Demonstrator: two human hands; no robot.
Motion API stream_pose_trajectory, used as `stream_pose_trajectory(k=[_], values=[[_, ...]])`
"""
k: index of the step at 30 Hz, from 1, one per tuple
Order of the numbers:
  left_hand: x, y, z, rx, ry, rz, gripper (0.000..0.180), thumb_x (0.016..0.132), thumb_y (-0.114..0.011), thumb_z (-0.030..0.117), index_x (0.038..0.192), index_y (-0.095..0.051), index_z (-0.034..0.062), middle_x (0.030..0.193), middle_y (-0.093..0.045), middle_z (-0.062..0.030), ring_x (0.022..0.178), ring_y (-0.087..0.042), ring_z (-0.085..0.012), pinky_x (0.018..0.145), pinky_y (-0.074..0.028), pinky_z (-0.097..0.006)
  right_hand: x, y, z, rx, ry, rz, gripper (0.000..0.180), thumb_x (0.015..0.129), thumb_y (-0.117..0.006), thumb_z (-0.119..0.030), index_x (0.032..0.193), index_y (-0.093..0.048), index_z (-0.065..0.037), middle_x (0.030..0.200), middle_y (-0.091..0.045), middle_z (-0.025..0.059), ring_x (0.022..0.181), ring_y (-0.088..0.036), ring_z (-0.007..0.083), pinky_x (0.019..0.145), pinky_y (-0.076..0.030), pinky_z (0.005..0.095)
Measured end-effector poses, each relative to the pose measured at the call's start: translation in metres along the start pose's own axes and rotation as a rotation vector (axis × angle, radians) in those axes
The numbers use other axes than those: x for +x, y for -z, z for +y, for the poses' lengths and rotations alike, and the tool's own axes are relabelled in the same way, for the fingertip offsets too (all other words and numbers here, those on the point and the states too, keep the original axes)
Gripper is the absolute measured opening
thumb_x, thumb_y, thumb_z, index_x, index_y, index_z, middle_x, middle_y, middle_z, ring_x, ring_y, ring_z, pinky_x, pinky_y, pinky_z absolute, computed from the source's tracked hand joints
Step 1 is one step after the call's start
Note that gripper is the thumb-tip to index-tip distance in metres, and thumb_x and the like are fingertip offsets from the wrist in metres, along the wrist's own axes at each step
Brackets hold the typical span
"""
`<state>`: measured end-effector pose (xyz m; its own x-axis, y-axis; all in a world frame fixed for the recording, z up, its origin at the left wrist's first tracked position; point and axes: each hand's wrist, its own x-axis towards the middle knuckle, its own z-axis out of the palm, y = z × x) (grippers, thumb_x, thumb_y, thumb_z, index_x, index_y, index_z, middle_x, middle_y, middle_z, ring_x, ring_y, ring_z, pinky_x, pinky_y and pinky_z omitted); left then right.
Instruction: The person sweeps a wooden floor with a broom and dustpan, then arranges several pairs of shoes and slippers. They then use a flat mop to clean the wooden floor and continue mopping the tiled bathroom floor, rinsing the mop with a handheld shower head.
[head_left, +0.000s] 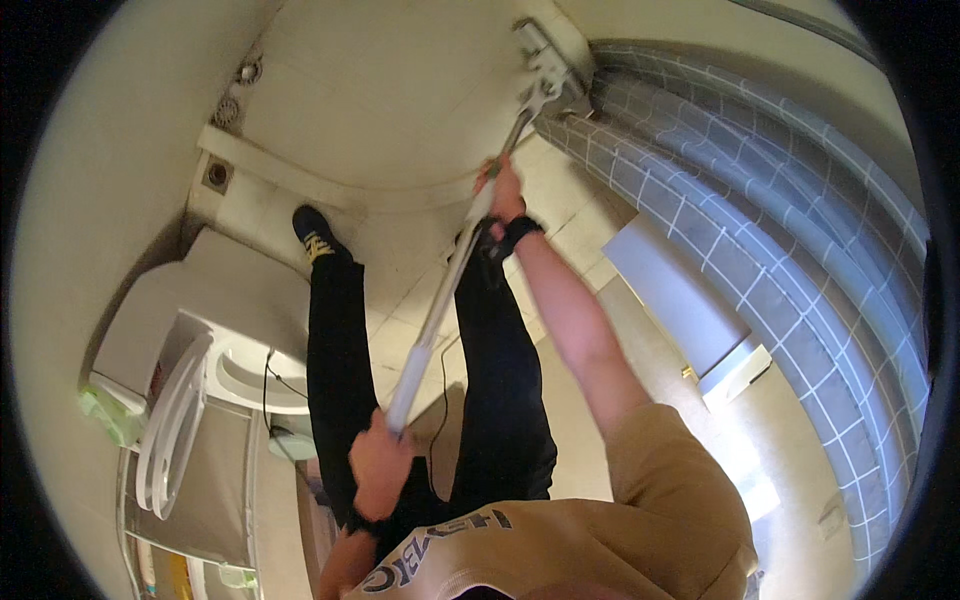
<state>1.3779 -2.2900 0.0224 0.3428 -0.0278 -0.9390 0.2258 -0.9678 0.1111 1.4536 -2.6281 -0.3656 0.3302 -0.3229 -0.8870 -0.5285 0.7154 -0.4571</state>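
Observation:
Both hands grip a long-handled mop (443, 300) that slants from my waist up to the far right. My left hand (383, 464) is closed round the light plastic end of its pole, close to my body. Farther up, my right hand (505, 190) wraps the pole just below the metal section; a dark band circles that wrist. The mop head (550, 68) is white and grey. It rests on the pale shower floor (390, 90), by the corner where the curtain hangs. What the underside of the head looks like is hidden.
A low curved ledge (330, 190) borders the shower floor. A grey checked curtain (720, 190) hangs at the right, beside a white box-like cabinet (675, 290). At the left stand a toilet (250, 365) with its seat raised and a wire rack (210, 480). A floor drain (217, 174) lies near my shoe (320, 234).

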Motion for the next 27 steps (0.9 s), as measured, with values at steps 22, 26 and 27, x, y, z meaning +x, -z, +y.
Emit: stream_pose_trajectory(k=[22,26,27], values=[[0.039,0.051,0.148,-0.290,0.007,0.193,0.032,0.090,-0.072,0.023,0.082,-0.061,-0.0062,0.065,-0.058,-0.0259,0.054,-0.056,-0.0336,0.057,-0.049,-0.042,0.056,-0.101,-0.173,0.044,-0.142,0.023,0.055,0.102,-0.047,-0.050,0.072,-0.042,-0.005,0.055,-0.049,0.0115,0.044,-0.048,0.0267,0.042,-0.041,0.0429],[-0.037,0.052,0.104,-0.191,0.079,0.104,0.037,0.089,-0.072,0.029,0.086,-0.062,-0.0060,0.064,-0.060,-0.0184,0.056,-0.053,-0.0233,0.055,-0.047,-0.041,-0.012,-0.107,-0.114,-0.104,-0.130,0.029,0.058,0.101,-0.049,-0.052,0.063,-0.045,-0.009,0.050,-0.047,0.0081,0.037,-0.045,0.0237,0.038,-0.038,0.0401],[-0.062,0.049,0.089,-0.142,0.070,0.086,0.038,0.088,-0.072,0.030,0.089,-0.062,-0.0072,0.067,-0.062,-0.0215,0.059,-0.058,-0.0262,0.058,-0.048,-0.043,-0.040,-0.106,-0.089,-0.157,-0.190,-0.008,0.058,0.101,-0.047,-0.055,0.064,-0.046,-0.010,0.052,-0.048,0.0060,0.039,-0.048,0.0229,0.037,-0.039,0.0392]])
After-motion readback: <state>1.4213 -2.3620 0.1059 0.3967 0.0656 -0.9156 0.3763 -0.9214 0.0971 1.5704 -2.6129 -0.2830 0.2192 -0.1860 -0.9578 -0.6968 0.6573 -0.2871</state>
